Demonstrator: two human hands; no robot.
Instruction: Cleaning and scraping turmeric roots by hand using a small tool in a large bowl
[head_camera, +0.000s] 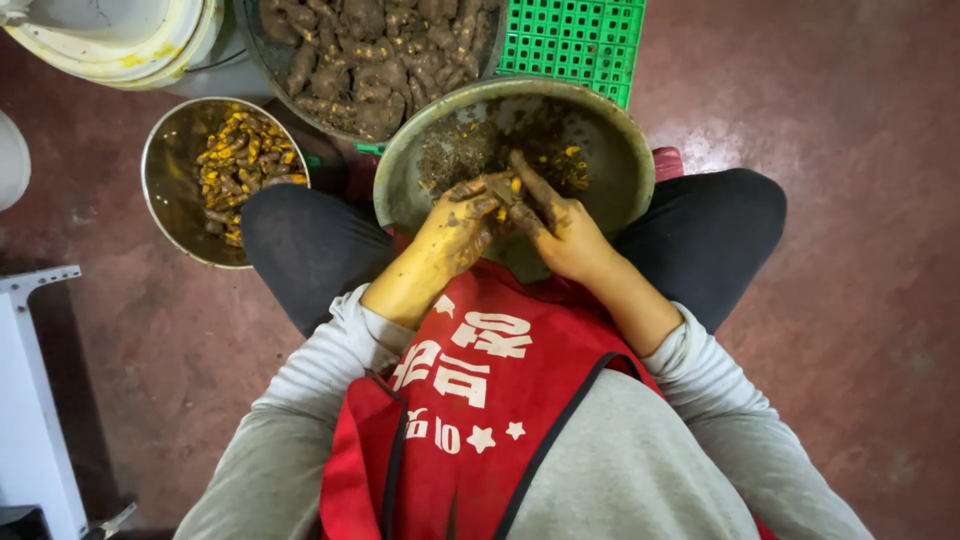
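Floor (850, 330) — reddish-brown, worn; broad open stretch to the person's right and a narrower one to the left, hemmed by a white frame (30, 400) at the left edge.

Seated person — grey sleeves, red apron (480, 420), dark trousers, knees spread to either side of the nearest bowl.

Large basin (262, 45) at top centre, heaped with unpeeled brown roots (375, 60); its rim runs just beside the near bowl's far edge. A green slotted crate (575, 40) stands next to it on the right, a white bucket (120, 40) at top left.

Peeling bowl (620, 150) — round, metal, between the knees; peelings and orange scraps litter the inside, and both hands work over its near half, leaving the far half free.

Smaller steel bowl (165, 170) — beside the left knee, holding peeled orange pieces (245, 165); rim close to the trouser leg, apart from the peeling bowl.

Left hand (455, 225) — stained yellow, fingers curled tight about a small root piece (495, 190), which shows just past the fingertips.

Right hand (565, 235) — fingers closed around a thin blade-like tool (525, 178), forefinger stretched along it; its tip meets the root piece where the two hands come together. What kind of tool it is cannot be made out under the dirt.
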